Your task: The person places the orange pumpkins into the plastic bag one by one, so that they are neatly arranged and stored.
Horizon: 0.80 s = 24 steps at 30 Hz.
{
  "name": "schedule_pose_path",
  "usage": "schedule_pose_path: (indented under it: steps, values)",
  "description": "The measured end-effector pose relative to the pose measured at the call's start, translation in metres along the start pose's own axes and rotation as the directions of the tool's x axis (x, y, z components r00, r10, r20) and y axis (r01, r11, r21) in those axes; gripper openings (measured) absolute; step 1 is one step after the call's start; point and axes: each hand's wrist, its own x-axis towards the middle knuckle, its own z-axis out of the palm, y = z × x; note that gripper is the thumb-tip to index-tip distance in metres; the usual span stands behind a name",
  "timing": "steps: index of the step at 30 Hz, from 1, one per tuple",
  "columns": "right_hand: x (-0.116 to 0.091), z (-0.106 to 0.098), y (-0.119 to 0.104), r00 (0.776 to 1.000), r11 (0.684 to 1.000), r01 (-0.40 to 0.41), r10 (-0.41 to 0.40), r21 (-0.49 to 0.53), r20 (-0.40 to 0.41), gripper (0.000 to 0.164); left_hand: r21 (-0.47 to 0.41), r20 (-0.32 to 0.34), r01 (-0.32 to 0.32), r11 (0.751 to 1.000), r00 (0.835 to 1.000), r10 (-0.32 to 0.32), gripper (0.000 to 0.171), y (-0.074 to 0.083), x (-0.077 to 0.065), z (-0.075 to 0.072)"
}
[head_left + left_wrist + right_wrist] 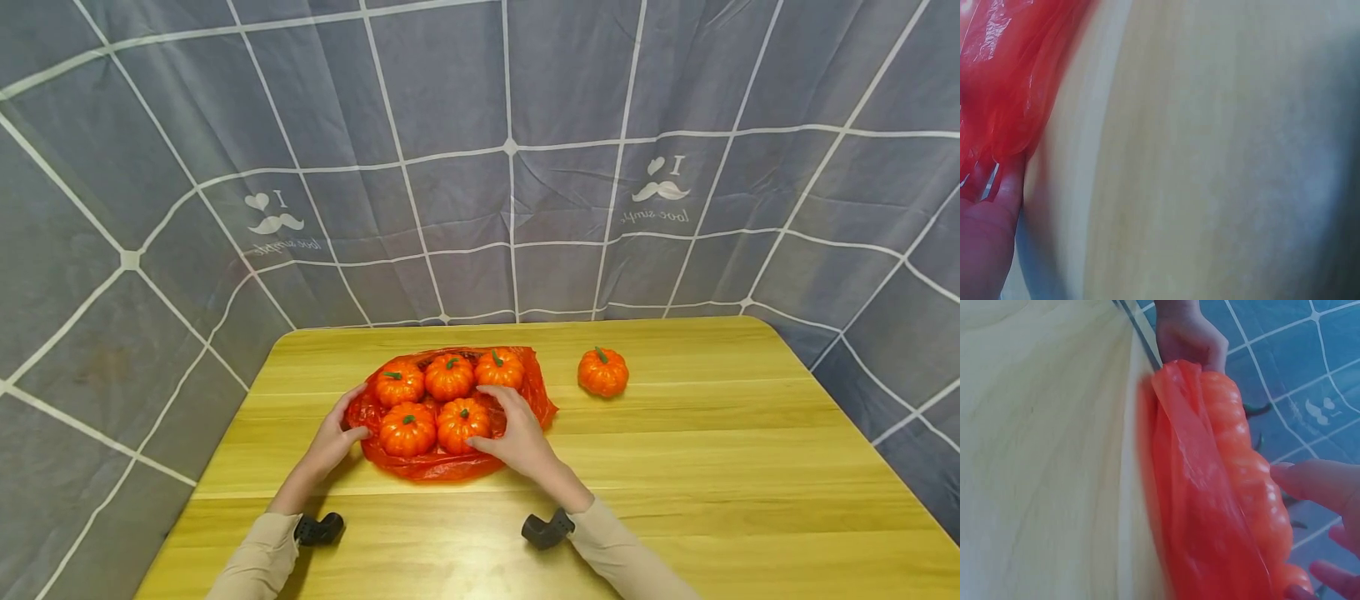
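Several small orange pumpkins [407,429] with green stems sit in two rows in an opened red plastic bag [435,471] on the table. At the bag's left side is my left hand [330,437], thumb and fingers curved around its edge; in the left wrist view its fingers reach under the red film [1016,81]. My right hand [525,437] is over the bag's right part, thumb and fingers spread. Its thumb tip is right at the front right pumpkin [459,423], and its fingers lie near the back right pumpkin [501,365].
One more pumpkin [603,375] stands alone on the wooden table [675,483], right of the bag. Behind the table and along its sides hangs a grey curtain [450,200] with white lines.
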Motion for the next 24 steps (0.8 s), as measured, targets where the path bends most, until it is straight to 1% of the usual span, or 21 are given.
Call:
schedule_pose_path:
  steps: [6,9,13,16,20,22,24]
  values:
    - [-0.002,-0.017,0.006,0.995,0.999,0.035,-0.034,0.007,-0.097,0.068,-0.007,0.003,0.001,1.000,1.000,-0.001,0.076,-0.001,0.000,0.000]
    - [-0.001,-0.027,0.012,0.986,0.999,0.051,-0.050,0.004,-0.159,0.066,-0.015,0.001,-0.003,1.000,1.000,0.003,0.075,-0.001,0.001,0.000]
    - [-0.001,-0.042,0.020,0.970,0.998,0.054,-0.056,-0.018,-0.235,0.064,-0.025,-0.003,-0.006,1.000,1.000,0.006,0.075,-0.001,0.001,0.000]
    - [-0.003,-0.055,0.026,0.951,0.997,0.064,-0.075,-0.047,-0.301,0.062,-0.026,-0.004,-0.003,1.000,1.000,0.002,0.075,-0.001,0.001,0.000]
    - [-0.006,-0.074,0.035,0.911,0.991,0.092,-0.123,-0.097,-0.392,0.061,-0.025,-0.002,-0.002,1.000,1.000,0.002,0.076,-0.001,0.000,0.000]
    - [-0.006,-0.084,0.041,0.895,0.988,0.098,-0.139,-0.119,-0.423,0.061,-0.026,-0.001,-0.003,1.000,1.000,0.003,0.076,-0.001,0.000,0.000]
    - [-0.006,-0.093,0.049,0.885,0.986,0.088,-0.142,-0.141,-0.444,0.062,-0.028,-0.001,-0.002,1.000,1.000,0.002,0.076,-0.001,0.001,0.000]
